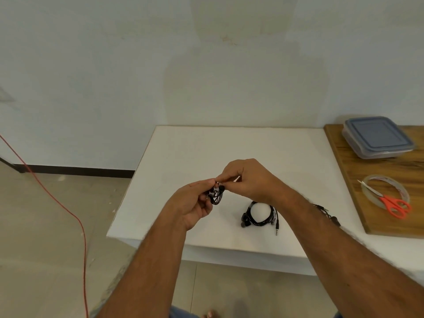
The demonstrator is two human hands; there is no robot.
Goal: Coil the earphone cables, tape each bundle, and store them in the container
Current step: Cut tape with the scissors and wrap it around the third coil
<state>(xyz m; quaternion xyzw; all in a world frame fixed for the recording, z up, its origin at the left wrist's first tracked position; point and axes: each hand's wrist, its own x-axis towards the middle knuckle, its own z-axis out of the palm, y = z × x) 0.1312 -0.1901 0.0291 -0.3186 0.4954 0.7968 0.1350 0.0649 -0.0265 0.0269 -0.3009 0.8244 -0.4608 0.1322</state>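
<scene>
Centre of frame, above the white table (183,157): left hand (195,203) curled round a small black bundle (215,195), cables bunched tight, coil hanging roughly upright with its long axis running top to bottom. Right hand (243,180) just beside it, fingers pinching at the bundle's top edge; a pale sliver poking out past the knuckles, likely tape, too small to be sure. Looks like the taping step on this bundle, wrap not yet finished.

Lower right of the hands: second coil (259,214) lying flat on the table, a loose ring, jack pointing down toward the frame's bottom edge. Taped or not, hard to tell. Further right, partly hidden behind the right forearm, more black cable (328,214), seemingly uncoiled.

Right edge, on the wood board (344,161): container (378,136) at the top, lid on, nothing stored that can be seen. Below it, tape roll (387,191) with scissors (390,200) lying across, orange handles toward the lower right.

Judged so far: one coil done, one in hand, at least one waiting, storing still ahead.
</scene>
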